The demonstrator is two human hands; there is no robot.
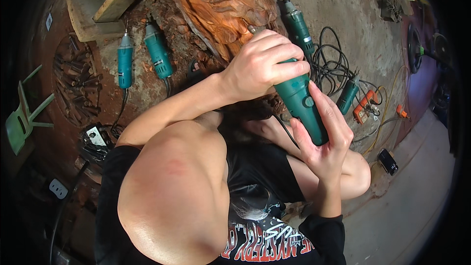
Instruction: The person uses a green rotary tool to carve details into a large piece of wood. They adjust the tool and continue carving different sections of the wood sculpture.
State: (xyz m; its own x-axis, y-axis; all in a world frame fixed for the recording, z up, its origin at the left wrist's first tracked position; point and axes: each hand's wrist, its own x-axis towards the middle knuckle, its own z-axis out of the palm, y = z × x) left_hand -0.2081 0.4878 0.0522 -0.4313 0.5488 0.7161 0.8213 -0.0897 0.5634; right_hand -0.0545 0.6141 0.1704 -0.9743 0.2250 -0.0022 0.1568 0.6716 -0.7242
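My left fingers [290,70] are wrapped round the front of a green power tool [305,109], right of the frame's centre; my right fingers [329,110] are clamped about its rear, thumb opposite. The metal tip [251,29] sits by the reddish carved wood [221,2] at top centre; I can't tell whether they touch. Upper left lie a slim teal tool [125,61] and a thicker teal tool [157,51] bearing small white lettering. At bottom centre, bold red and white lettering [274,239] crosses my black shirt [324,238].
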